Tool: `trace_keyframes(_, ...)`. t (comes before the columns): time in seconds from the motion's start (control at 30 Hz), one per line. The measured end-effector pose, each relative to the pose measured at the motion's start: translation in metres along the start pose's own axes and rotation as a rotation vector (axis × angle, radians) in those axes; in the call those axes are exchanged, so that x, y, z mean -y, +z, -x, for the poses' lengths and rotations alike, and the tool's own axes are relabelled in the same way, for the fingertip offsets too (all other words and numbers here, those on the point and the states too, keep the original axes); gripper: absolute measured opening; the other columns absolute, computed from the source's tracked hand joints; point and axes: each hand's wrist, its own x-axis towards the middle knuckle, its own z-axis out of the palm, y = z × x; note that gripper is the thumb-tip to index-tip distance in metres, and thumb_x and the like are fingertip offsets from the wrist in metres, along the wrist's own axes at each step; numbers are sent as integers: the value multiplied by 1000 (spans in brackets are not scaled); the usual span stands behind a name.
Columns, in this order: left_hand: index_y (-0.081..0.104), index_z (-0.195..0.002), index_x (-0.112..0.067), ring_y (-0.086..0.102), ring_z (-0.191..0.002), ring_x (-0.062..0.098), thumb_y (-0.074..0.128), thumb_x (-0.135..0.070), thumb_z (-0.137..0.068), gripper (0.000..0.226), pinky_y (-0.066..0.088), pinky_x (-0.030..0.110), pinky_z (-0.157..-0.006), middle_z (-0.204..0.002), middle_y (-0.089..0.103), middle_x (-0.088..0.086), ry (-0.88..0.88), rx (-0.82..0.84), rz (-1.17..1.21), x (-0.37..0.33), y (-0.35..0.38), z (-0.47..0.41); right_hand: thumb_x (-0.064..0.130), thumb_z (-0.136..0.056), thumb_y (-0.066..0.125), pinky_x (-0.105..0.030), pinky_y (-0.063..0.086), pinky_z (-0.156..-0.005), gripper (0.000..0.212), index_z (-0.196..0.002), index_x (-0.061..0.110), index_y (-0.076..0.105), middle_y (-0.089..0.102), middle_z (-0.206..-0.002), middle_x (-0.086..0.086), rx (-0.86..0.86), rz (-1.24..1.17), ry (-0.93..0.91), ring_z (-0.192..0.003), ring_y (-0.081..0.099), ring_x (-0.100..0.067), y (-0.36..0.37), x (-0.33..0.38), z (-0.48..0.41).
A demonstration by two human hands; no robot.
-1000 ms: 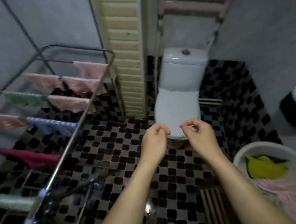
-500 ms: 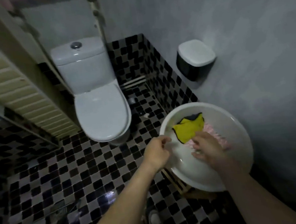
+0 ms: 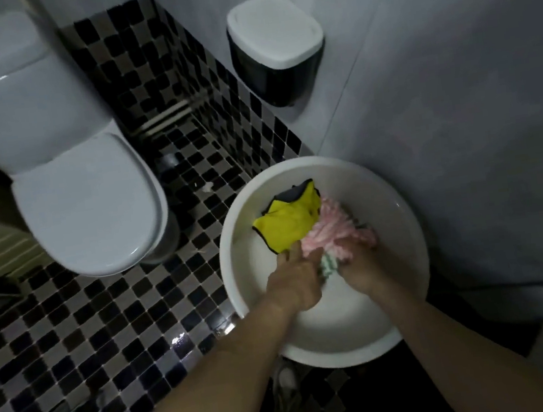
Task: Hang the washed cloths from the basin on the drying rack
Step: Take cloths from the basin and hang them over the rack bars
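Both hands (image 3: pixel 296 284) (image 3: pixel 357 268) on pink cloth (image 3: pixel 332 232) in basin (image 3: pixel 399 216)

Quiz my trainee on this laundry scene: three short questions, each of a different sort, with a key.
1. True or false: the yellow cloth lies inside the basin.
2. Where are the left hand and the right hand? A: outside the basin; B: inside it, at the cloths; C: holding one cloth high above it.
3. Fill in: the fluffy cloth right of the yellow one is ___.
Key: 1 true; 2 B; 3 pink.
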Motion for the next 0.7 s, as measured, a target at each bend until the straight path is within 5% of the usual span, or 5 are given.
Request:
trace_keyframes(0.1, 33, -145, -22, 33, -134, 30, 56, -29, -91, 60, 43, 43, -97, -149, 34, 5, -63, -135, 2, -2, 11, -26, 21, -83, 61, -37, 42, -102, 34, -110, 3, 70, 63, -123, -21, -81, 40, 82, -117, 57, -36, -3, -1, -2)
trace_keyframes(0.2, 63, -116, -21, 59, -110, 29, 62, -38, -87, 34, 48, 36, -86, -116, 65, 4, -103, -284, 82, -1, 5, -33, 52, -74, 36, -32, 49, -85, 62, -87, 4, 73, 72, -98, -19, -1, 73, 135, -99, 65, -35, -2, -16, -9)
trace_keyframes(0.37, 65, -104, -13, 63, -101, 35, 62, -31, -85, 27, 48, 37, -81, -105, 70, 12, -227, -327, 273, 9, 7, -27, 0, -87, 60, -15, 39, -46, 9, -85, 1, 68, 57, -71, -9, -58, -404, 208, -62, 51, -19, -37, 9, 12)
trace_keyframes(0.5, 53, -116, -12, 58, -111, 34, 66, -46, -82, 50, 47, 38, -85, -118, 63, 12, -280, -254, 250, -2, 17, -41, 1, -86, 55, -28, 35, -61, 13, -82, -6, 66, 57, -73, -12, -255, -385, 124, -72, 51, -21, -52, 2, 15)
trace_keyframes(0.7, 60, -116, -24, 52, -119, 23, 64, -45, -84, 38, 37, 39, -91, -123, 58, 1, -359, -268, 93, -23, 33, -47, 15, -79, 51, -35, 51, -81, 19, -84, 15, 70, 70, -100, -15, -191, -191, 118, -92, 65, -31, -38, -6, 24)
